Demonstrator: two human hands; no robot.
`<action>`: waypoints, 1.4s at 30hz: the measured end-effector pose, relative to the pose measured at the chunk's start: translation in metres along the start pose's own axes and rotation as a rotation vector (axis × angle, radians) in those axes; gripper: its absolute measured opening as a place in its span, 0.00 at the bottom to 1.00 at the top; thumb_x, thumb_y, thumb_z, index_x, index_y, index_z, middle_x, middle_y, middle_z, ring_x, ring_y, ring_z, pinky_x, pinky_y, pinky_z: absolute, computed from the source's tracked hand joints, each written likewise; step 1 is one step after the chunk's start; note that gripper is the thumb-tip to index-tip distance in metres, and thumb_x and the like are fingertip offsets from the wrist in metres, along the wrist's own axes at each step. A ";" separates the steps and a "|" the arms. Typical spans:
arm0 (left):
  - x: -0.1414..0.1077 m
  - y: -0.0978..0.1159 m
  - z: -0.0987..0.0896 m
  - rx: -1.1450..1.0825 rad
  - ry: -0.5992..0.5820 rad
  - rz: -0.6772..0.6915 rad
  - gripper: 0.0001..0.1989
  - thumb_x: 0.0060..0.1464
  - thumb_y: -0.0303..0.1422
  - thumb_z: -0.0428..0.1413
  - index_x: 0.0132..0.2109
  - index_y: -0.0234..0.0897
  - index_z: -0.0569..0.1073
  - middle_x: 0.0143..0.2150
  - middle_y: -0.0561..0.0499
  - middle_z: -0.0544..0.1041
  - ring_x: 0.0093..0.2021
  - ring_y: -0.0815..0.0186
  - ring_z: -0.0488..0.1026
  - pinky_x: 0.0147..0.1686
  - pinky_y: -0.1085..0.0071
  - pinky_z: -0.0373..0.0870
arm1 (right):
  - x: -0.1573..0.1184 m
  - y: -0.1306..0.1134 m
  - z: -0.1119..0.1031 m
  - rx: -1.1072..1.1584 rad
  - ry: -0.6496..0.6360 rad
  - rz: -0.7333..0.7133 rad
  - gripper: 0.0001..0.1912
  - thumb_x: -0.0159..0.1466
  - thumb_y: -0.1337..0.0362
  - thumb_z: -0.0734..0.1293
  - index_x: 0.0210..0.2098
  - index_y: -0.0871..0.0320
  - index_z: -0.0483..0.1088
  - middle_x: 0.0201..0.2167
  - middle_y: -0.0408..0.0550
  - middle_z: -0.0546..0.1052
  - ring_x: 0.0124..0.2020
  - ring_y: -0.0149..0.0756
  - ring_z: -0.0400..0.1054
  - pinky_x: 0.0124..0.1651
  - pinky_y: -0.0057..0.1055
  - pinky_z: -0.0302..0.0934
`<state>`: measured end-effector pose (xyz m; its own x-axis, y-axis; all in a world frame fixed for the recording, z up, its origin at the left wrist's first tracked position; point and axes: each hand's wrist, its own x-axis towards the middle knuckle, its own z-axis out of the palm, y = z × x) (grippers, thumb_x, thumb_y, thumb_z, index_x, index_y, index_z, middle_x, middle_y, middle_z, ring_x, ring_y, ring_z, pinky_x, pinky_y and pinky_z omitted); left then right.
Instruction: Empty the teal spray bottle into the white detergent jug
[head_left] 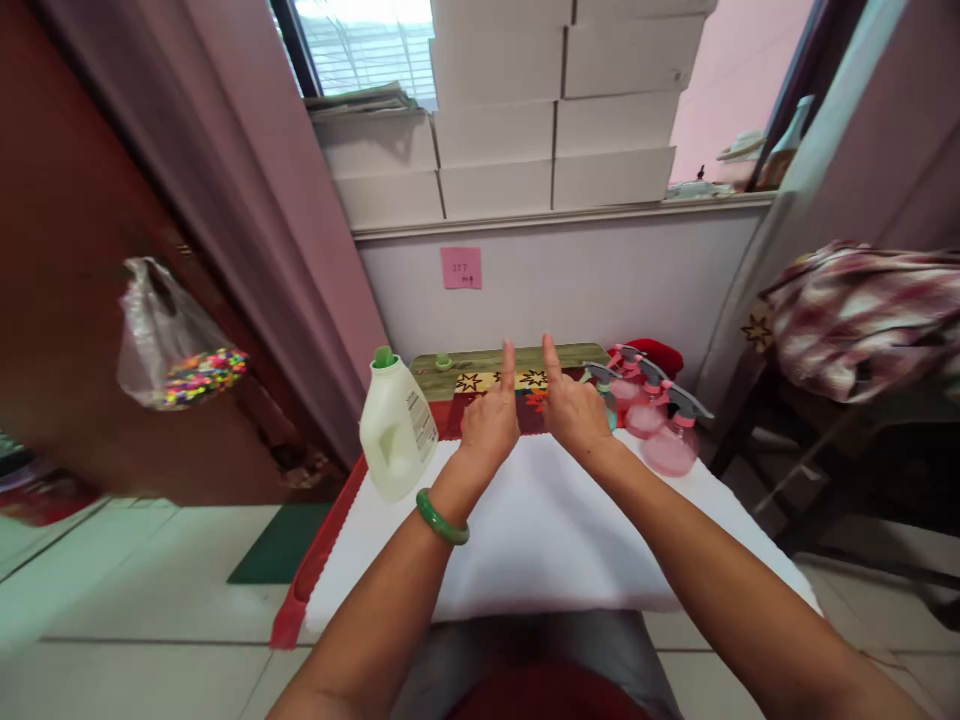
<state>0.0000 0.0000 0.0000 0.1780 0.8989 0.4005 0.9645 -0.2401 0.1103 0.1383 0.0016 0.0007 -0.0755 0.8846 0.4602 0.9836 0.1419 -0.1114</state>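
Note:
My left hand [491, 415] and my right hand [576, 405] are raised side by side over the far part of the table, apart from each other. Each has its index finger stretched out and the other fingers curled in; neither holds anything. On my left forearm is a green bangle [442, 517]. Left of my left hand stands a pale jug-like bottle [397, 430] with a handle and a green top. Nearest to my right hand are several spray bottles, among them a teal one [604, 385] partly hidden behind it and a pink one [670, 448].
A white cloth [547, 540] covers the near tabletop. A small green cap [443, 360] lies on the wooden far part [525, 360]. Behind the pink bottles is something red [658, 354]. A plastic bag [176, 350] hangs at left; checked fabric [862, 320] lies at right.

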 end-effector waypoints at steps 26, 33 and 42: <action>-0.047 -0.207 0.063 -1.147 0.404 -0.742 0.22 0.34 0.40 0.71 0.37 0.35 0.76 0.29 0.54 0.77 0.28 0.67 0.71 0.33 0.68 0.69 | -0.099 0.094 0.177 0.166 -0.300 0.253 0.17 0.70 0.51 0.62 0.29 0.54 0.68 0.26 0.42 0.77 0.25 0.32 0.65 0.29 0.29 0.42; -0.019 -0.130 0.066 -1.386 0.343 -0.534 0.20 0.39 0.37 0.72 0.39 0.37 0.75 0.33 0.54 0.78 0.32 0.69 0.73 0.37 0.72 0.71 | -0.100 0.093 0.177 0.163 -0.266 0.257 0.18 0.69 0.51 0.62 0.29 0.55 0.68 0.26 0.42 0.76 0.24 0.31 0.63 0.29 0.30 0.41; -0.006 -0.044 0.103 -1.501 0.261 -0.522 0.17 0.47 0.36 0.69 0.43 0.37 0.75 0.37 0.53 0.78 0.35 0.68 0.73 0.38 0.71 0.71 | -0.100 0.093 0.178 0.207 -0.224 0.255 0.18 0.69 0.52 0.63 0.28 0.55 0.67 0.26 0.41 0.75 0.25 0.30 0.63 0.29 0.28 0.42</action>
<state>-0.0233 0.0426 -0.1006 -0.2805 0.9473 0.1545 -0.1748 -0.2087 0.9622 0.2083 0.0056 -0.2121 0.1110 0.9747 0.1939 0.9232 -0.0290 -0.3832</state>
